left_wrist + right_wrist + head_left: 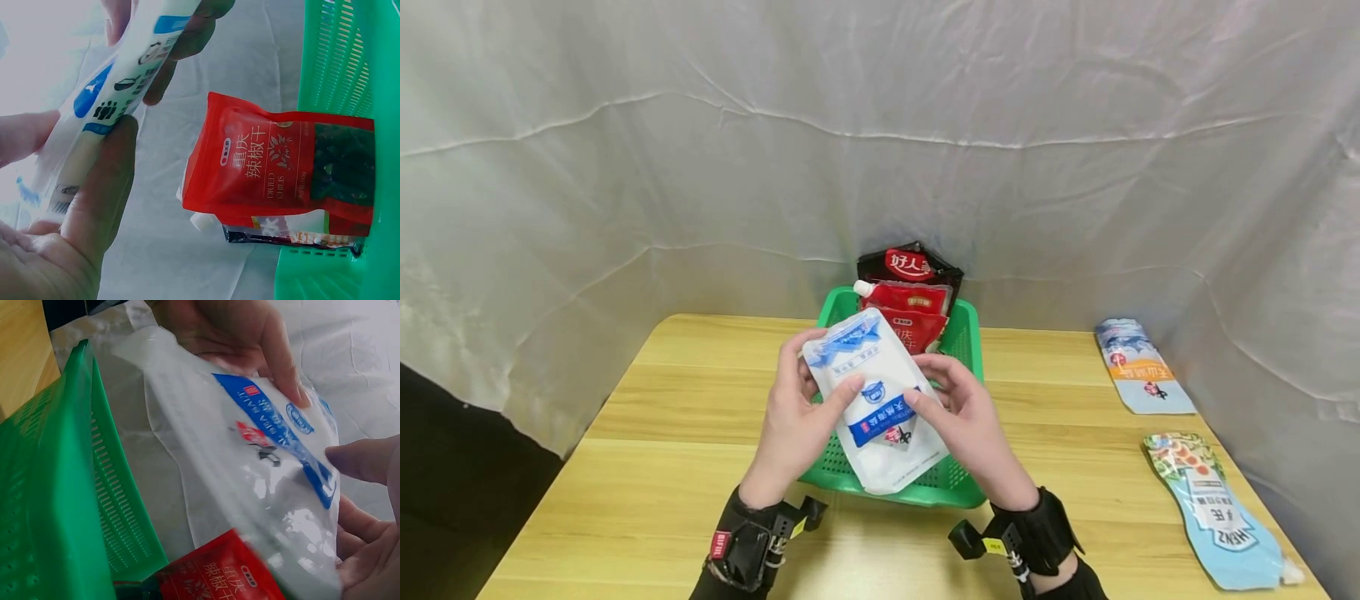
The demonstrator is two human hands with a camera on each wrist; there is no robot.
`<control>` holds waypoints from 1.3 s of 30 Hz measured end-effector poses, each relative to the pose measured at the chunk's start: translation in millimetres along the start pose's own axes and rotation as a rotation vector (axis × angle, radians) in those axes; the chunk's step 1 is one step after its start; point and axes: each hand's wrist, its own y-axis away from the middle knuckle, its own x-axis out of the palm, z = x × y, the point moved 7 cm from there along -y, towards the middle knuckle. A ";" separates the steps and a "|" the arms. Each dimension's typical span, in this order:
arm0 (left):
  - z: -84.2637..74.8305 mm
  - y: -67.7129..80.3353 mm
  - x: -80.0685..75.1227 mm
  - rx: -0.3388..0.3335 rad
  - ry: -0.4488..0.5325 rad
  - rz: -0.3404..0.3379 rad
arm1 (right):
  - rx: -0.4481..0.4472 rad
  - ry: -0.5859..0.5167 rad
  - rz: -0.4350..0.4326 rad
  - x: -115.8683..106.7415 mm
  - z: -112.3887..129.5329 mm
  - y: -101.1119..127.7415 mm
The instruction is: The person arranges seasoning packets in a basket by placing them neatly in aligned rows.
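Both hands hold a white and blue bag of sea salt [868, 417] tilted above a green plastic basket [967, 333]. My left hand [801, 425] grips its left edge, thumb on the front and fingers behind. On the opposite edge my right hand [966, 417] pinches the bag the same way. A red pouch of dried chilies [250, 156] stands in the basket behind the bag. Beside it are a red pouch with a white spout cap [910, 295] and a black packet with a red label [880, 267]. The right wrist view shows the salt bag's [250, 481] clear, shiny wrapping.
On the table's right side lie a white, blue and orange packet [1142, 371] and a light blue Heinz pouch [1225, 525]. The wooden table [685, 417] meets a grey cloth [775, 183] at the back and right.
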 end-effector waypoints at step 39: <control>1.3 -3.1 -2.2 0.065 0.149 0.008 | -0.009 -0.087 -0.184 -21.1 0.1 5.3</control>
